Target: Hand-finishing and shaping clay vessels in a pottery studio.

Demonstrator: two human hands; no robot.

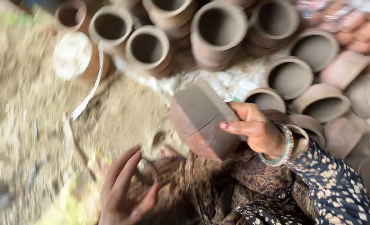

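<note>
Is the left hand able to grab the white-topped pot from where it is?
Probably yes: the left hand is open and empty, and only bare sandy ground lies between it and the white-topped pot.

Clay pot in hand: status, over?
Right hand gripping clay pot, held tilted. Left hand open, empty, low over patterned cloth. Stacked pots crowd close ahead.

We see reddish-brown clay on the pot (pixel 203 121) at the frame's centre, and greyer brown on the clay pots (pixel 218 31) along the top. Our sleeve (pixel 335 187) at lower right is dark blue with cream specks, our bangles (pixel 286 146) teal and our nail dark red.
</note>
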